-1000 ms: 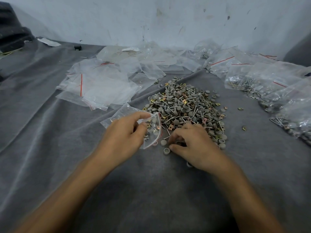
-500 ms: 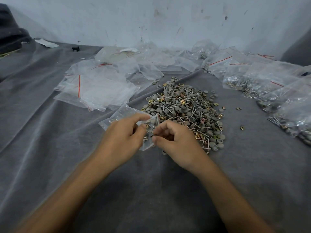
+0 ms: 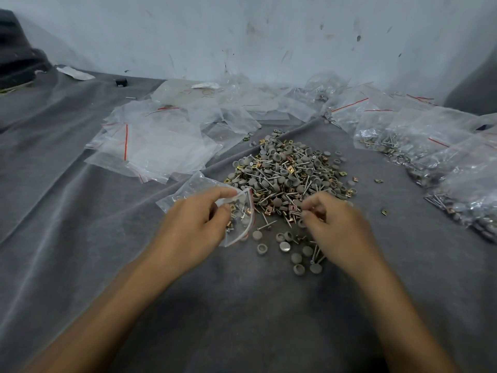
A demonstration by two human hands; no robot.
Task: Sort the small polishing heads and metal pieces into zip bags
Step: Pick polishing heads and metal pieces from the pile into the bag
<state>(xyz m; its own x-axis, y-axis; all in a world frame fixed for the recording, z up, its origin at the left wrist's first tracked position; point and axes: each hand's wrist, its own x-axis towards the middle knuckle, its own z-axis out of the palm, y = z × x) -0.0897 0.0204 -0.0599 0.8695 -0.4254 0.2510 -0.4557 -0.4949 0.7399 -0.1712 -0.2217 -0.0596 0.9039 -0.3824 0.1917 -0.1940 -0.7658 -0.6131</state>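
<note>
A heap of grey polishing heads, nails and brass-coloured metal pieces (image 3: 287,173) lies on the grey cloth. My left hand (image 3: 193,227) pinches the mouth of a small clear zip bag (image 3: 242,211) with a red strip, just left of the heap; a few pieces lie inside it. My right hand (image 3: 333,224) hovers over the heap's near edge, fingers curled with thumb and fingertips close together; whether they hold a piece is unclear. Several loose grey heads (image 3: 285,247) lie between the hands.
Empty zip bags (image 3: 156,146) are spread at the back left. Filled bags (image 3: 435,157) pile along the right side. A white wall (image 3: 242,36) stands behind. A dark object (image 3: 16,60) sits at the far left. Grey cloth (image 3: 242,319) covers the surface.
My right hand moved from the bag's mouth back right to the heap's near edge. The left hand kept holding the bag in place.
</note>
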